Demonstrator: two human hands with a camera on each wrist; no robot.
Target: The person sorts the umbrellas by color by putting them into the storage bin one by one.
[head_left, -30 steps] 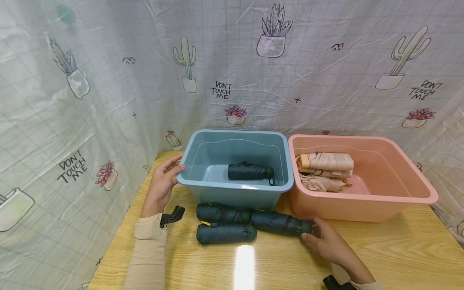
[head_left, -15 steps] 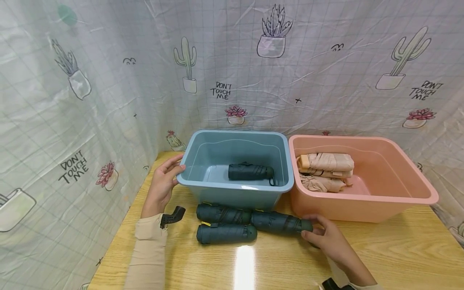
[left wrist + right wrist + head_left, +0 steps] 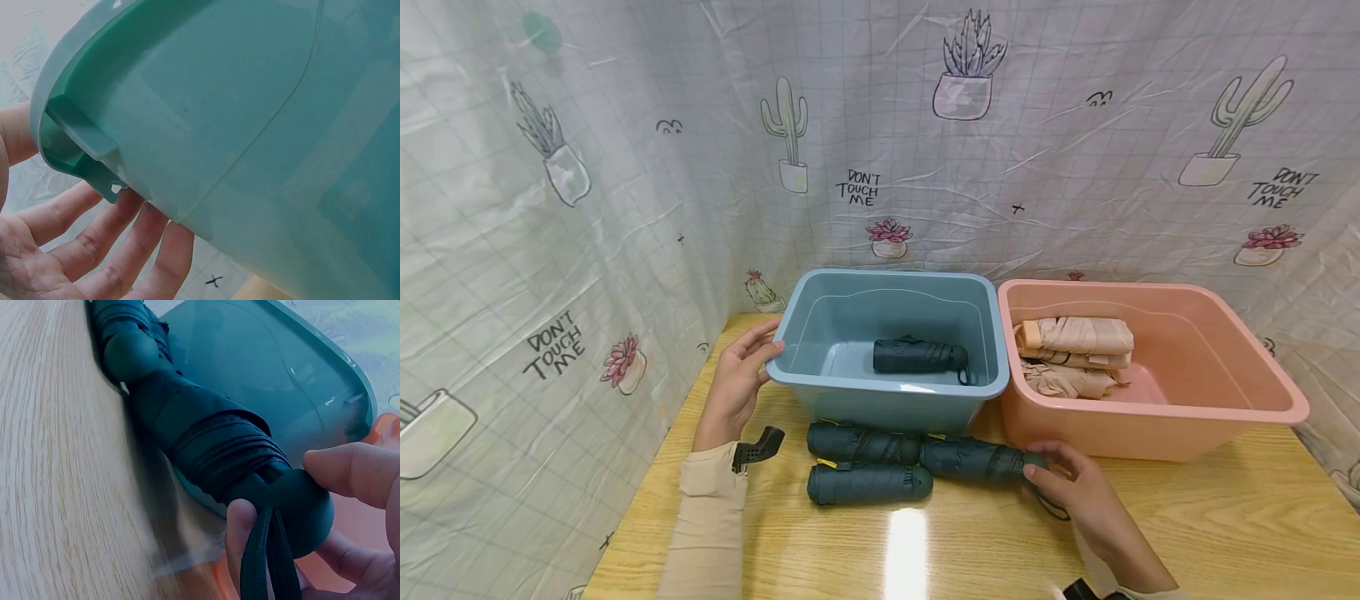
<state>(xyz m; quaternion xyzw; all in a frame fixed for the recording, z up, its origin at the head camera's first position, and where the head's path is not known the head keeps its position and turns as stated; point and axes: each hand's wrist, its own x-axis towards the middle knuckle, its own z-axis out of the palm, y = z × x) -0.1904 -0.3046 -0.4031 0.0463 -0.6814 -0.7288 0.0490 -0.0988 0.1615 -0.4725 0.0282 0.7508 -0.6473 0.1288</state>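
My left hand (image 3: pixel 737 379) holds the blue bin (image 3: pixel 887 388) at its left end, the thumb over the rim and the fingers against the outer wall, as the left wrist view shows. My right hand (image 3: pixel 1078 492) grips the round handle end of a dark green folded umbrella (image 3: pixel 973 460) lying on the table. Its wrist strap (image 3: pixel 265 550) hangs from the handle in the right wrist view. Two similar umbrellas, a rear one (image 3: pixel 859 442) and a front one (image 3: pixel 868 483), lie to its left. Inside the blue bin rests another dark umbrella (image 3: pixel 917 356).
To the right of the blue bin stands a pink bin (image 3: pixel 1150 408), close against it. Several beige folded umbrellas (image 3: pixel 1078 335) are piled at its left end. A patterned curtain (image 3: pixel 880 142) hangs behind the wooden table (image 3: pixel 820 550) and along its left side.
My right hand's fingers have shifted slightly about the umbrella's handle, and the strap loop now shows below it. The left hand, the bins and the other umbrellas have stayed in place.
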